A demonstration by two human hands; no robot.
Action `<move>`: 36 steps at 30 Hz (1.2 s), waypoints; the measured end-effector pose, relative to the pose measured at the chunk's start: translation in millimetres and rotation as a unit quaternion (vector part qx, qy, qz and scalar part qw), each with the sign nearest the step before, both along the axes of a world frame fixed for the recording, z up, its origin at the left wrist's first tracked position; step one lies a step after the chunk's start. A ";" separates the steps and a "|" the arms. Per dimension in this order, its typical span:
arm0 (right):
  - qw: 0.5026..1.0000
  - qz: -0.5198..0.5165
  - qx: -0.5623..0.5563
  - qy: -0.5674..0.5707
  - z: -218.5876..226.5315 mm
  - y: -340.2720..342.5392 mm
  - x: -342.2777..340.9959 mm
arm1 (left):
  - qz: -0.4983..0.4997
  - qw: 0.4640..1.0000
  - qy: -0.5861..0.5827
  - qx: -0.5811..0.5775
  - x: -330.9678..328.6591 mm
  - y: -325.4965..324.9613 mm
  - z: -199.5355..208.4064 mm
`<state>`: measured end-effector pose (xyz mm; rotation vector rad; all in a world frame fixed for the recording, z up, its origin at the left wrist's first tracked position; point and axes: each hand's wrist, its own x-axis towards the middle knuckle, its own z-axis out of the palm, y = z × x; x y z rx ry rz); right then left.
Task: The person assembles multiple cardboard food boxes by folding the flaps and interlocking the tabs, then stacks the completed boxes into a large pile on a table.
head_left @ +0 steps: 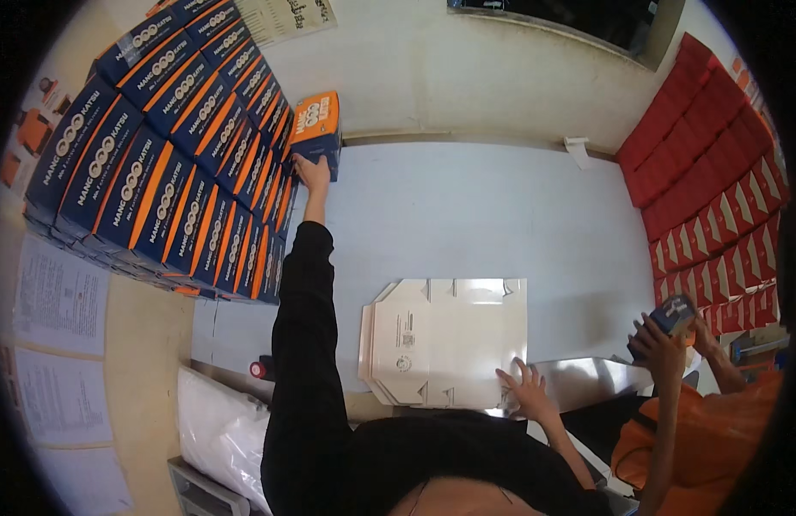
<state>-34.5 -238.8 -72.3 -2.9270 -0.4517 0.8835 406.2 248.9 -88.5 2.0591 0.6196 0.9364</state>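
At the far left of the table, my left arm reaches out in a black sleeve. My left hand (312,175) has its fingers against the near side of a blue and orange carton (319,129), which stands at the end of a tall stack of matching cartons (179,172). Nearer to me lies a pile of flat, unfolded carton blanks (450,340), pale side up, with cut corners and slots. My right hand (531,393) rests with fingers spread on their lower right corner and grips nothing.
On the right a person in an orange shirt (699,439) holds a small dark blue box (669,318). Red cartons (699,129) are piled behind them. A shiny sheet (587,383) lies beside the blanks. White plastic bags (222,421) sit below the table's left end.
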 end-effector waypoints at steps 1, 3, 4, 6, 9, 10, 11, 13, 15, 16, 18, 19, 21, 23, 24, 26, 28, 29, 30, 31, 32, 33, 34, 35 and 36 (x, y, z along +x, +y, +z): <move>0.995 -0.039 0.085 0.017 -15.5 -14.8 -10.0 | -0.089 0.991 -0.029 -0.101 -11.6 -52.8 1.1; 0.982 -0.016 0.186 -0.001 -19.2 -27.7 -15.4 | -0.262 0.957 -0.123 0.012 -66.9 -95.9 -11.2; 0.982 -0.016 0.187 0.003 -23.5 -37.5 -17.9 | -0.363 0.925 -0.105 -0.045 -107.6 -126.1 -26.4; 0.977 -0.007 0.208 0.053 -42.2 -54.0 -28.1 | -0.582 0.809 0.079 0.011 -225.1 -192.9 -22.5; 0.969 0.041 0.245 -0.004 -37.5 -52.3 -21.1 | -0.755 0.610 0.227 0.087 -372.9 -240.6 -43.6; 0.969 0.045 0.243 -0.010 -38.9 -55.5 -21.2 | -0.752 0.582 0.286 0.121 -401.2 -257.3 -34.7; 0.964 0.042 0.262 -0.021 -26.9 -50.6 -16.8 | -0.751 0.607 0.202 0.161 -423.7 -258.3 -52.2; 0.966 0.044 0.254 -0.005 -15.2 -49.9 -8.5 | -0.758 0.610 0.185 0.137 -432.5 -258.8 -83.0; 0.969 0.028 0.247 0.009 -15.1 -54.7 -12.8 | -0.759 0.606 0.236 0.023 -426.2 -259.6 -54.5; 0.954 -0.020 0.300 0.007 -13.2 -56.9 -12.3 | -0.758 0.608 0.237 0.022 -419.2 -253.9 -47.5; 0.934 -0.069 0.351 0.005 -7.9 -58.6 -7.6 | -0.703 0.615 0.311 -0.178 -406.8 -247.3 -40.4; 0.914 -0.084 0.396 -0.035 -4.5 -55.5 -4.7 | -0.702 0.614 0.313 -0.178 -402.8 -245.8 -39.0; 0.878 -0.163 0.439 -0.096 2.3 -42.6 -5.8 | -0.629 0.637 0.280 -0.348 -398.3 -243.2 -37.6; 0.829 -0.228 0.498 -0.111 8.1 -23.9 -5.5 | -0.522 0.650 0.262 -0.487 -397.7 -247.1 -40.8; 0.773 -0.287 0.552 -0.127 12.3 -11.2 -3.1 | -0.431 0.627 0.270 -0.590 -398.5 -251.6 -41.6; 0.777 -0.321 0.485 -0.242 30.8 24.5 1.3 | -0.481 0.630 0.290 -0.537 -401.7 -257.9 -20.0; 0.790 -0.253 0.481 -0.285 56.5 45.7 6.8 | -0.534 0.635 0.298 -0.472 -395.0 -257.1 23.2; 0.799 -0.181 0.474 -0.323 67.1 52.8 8.1 | -0.579 0.668 0.242 -0.401 -394.0 -254.1 46.4; 0.798 -0.181 0.476 -0.322 74.9 58.8 9.2 | -0.616 0.694 0.183 -0.325 -394.3 -249.9 65.4; 0.800 -0.108 0.492 -0.327 82.7 65.2 11.1 | -0.613 0.697 0.182 -0.323 -395.5 -242.0 81.1; 0.797 -0.038 0.503 -0.332 88.1 67.3 13.4 | -0.632 0.702 0.180 -0.276 -395.9 -235.5 94.1; 0.806 -0.004 0.500 -0.315 91.1 67.3 18.5 | -0.648 0.705 0.177 -0.228 -397.1 -232.7 104.0; 0.805 0.001 0.502 -0.317 97.7 71.1 17.5 | -0.646 0.708 0.174 -0.226 -401.3 -232.2 111.6; 0.853 -0.053 0.463 -0.235 106.3 76.2 15.7 | -0.571 0.820 0.037 -0.025 -407.9 -234.2 116.0; 0.890 -0.106 0.417 -0.150 111.0 82.4 15.9 | -0.450 0.869 -0.104 0.177 -415.9 -235.8 116.5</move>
